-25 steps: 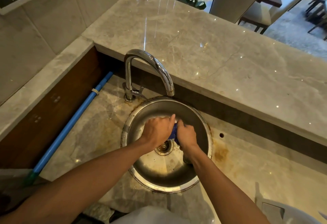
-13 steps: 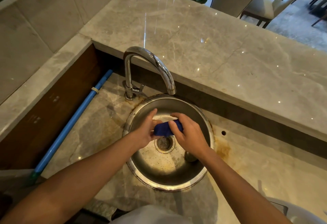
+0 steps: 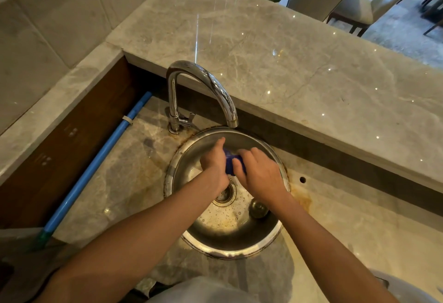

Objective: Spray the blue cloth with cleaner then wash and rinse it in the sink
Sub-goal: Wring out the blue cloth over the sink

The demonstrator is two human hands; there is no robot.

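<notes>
1. Raised marble ledge (image 3: 299, 63) runs beyond both hands, its front edge a step above the lower desk (image 3: 115, 183); a dark wooden wall closes the side left of the left hand.
2. Lower desk carries the round steel sink (image 3: 239, 252); rust stains ring the rim. Bare stone lies left of the left hand and right of the right hand.
3. Blue pipe (image 3: 96, 171) lies along the wooden wall, well apart from the hands on the left.
4. Chrome faucet (image 3: 203, 87) arches over the back rim, spout just beyond the fingertips.
5. Left hand (image 3: 214, 161) and right hand (image 3: 260, 173) meet over the bowl, above the drain (image 3: 225, 195); each grip is clamped on the cloth.
6. Blue cloth (image 3: 231, 162) is bunched between the palms, mostly hidden; the visible strip runs roughly toward and away from the person. A metal plug (image 3: 259, 208) sits below the right wrist.
</notes>
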